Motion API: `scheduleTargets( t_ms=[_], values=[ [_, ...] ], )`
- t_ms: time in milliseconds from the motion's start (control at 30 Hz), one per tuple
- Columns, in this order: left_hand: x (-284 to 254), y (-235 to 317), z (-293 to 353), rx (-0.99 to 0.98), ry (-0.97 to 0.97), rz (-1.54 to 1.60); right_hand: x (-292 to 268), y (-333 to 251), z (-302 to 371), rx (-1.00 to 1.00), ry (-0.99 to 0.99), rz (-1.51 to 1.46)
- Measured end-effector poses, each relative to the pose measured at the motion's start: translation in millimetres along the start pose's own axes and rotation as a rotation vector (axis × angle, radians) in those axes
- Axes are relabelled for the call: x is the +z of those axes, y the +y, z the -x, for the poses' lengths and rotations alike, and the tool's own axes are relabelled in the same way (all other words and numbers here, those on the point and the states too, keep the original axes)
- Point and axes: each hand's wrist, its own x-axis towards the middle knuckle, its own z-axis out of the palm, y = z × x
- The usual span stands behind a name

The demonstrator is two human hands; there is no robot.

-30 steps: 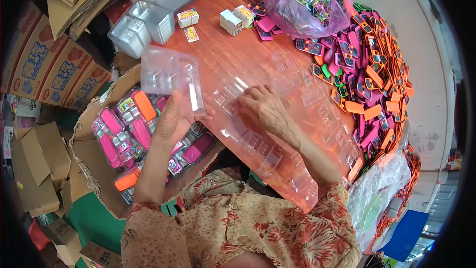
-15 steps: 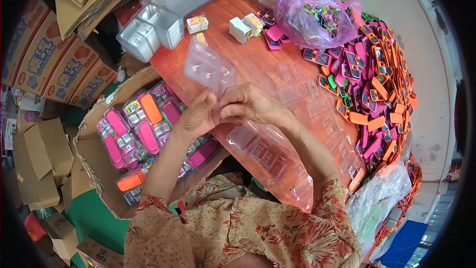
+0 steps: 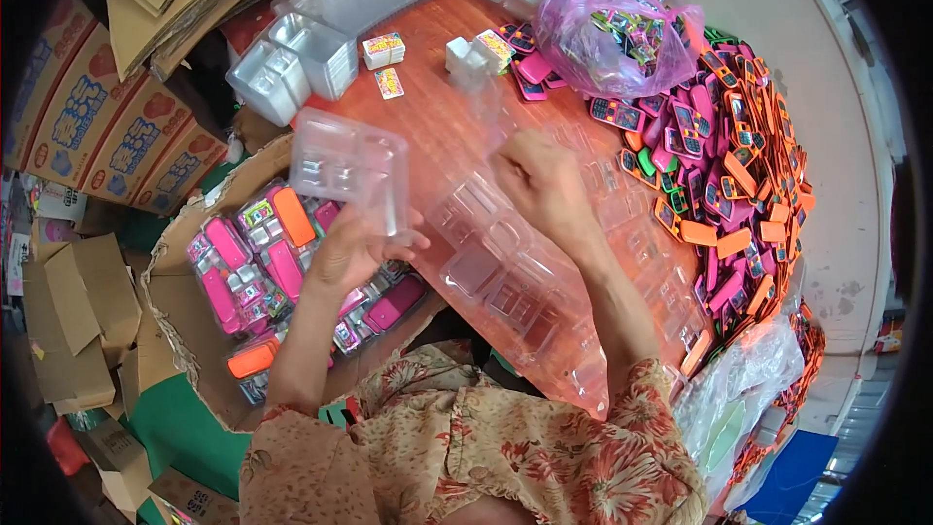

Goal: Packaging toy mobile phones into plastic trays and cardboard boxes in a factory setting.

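Note:
My left hand [image 3: 355,248] grips a clear plastic blister tray [image 3: 352,163] by its lower end and holds it up over the carton's edge. To the right, my right hand [image 3: 544,180] is closed above the red table. A see-through plastic piece [image 3: 494,115], smeared by motion, sticks out beyond its fingers; its exact shape cannot be told. Below and between the hands, clear moulded blister sheets [image 3: 496,272] lie flat on the tabletop. The open carton [image 3: 180,331] by my left arm holds filled packs with pink and orange toy phones [image 3: 285,267].
Stacked clear trays [image 3: 296,63] stand at the far left of the table [image 3: 428,34]. Small card stacks [image 3: 383,51] lie at the back. A pink bag [image 3: 622,24] of small packets and a heap of toy phones [image 3: 719,156] fill the right side.
My hands, together before, have moved apart. The left has turned the clear tray upright and leftward; the right has moved right with a blurred clear piece.

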Motion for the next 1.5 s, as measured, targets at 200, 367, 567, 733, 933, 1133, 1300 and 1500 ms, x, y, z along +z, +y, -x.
scheduleTargets(
  t_ms=[200, 367, 567, 733, 933, 1133, 1300, 1500],
  values=[
    [3.8, -3.6, -1.2, 0.055, 0.001, 0.041, 45.1, 45.3, 19.2, 0.161, -0.16, 0.343],
    [2.3, -8.1, 2.1, 0.042, 0.038, 0.001, 35.9, -5.9, 7.9, 0.324, -0.203, 0.402],
    [14.5, -15.7, 4.9, 0.068, 0.189, -0.029, 52.5, -49.6, 5.3, 0.146, -0.427, -0.345],
    [9.4, -10.2, 12.4, -0.012, 0.085, 0.007, 55.6, -44.4, -1.8, 0.125, -0.57, -0.698],
    [11.4, -3.5, 18.3, -0.056, -0.007, 0.109, 53.1, -48.0, -3.7, 0.067, -0.572, -0.696],
    [-9.9, -4.4, 32.6, -0.021, 0.12, 0.034, 47.6, -62.4, 1.0, 0.013, -0.198, -0.467],
    [-20.7, 8.0, 62.7, -0.025, 0.207, 0.101, 51.1, -63.5, -6.1, -0.146, -0.108, -0.041],
    [-15.1, 23.9, 88.2, 0.072, 0.5, -0.064, 109.2, -33.7, 18.6, 0.042, -0.267, 0.178]
  ],
)
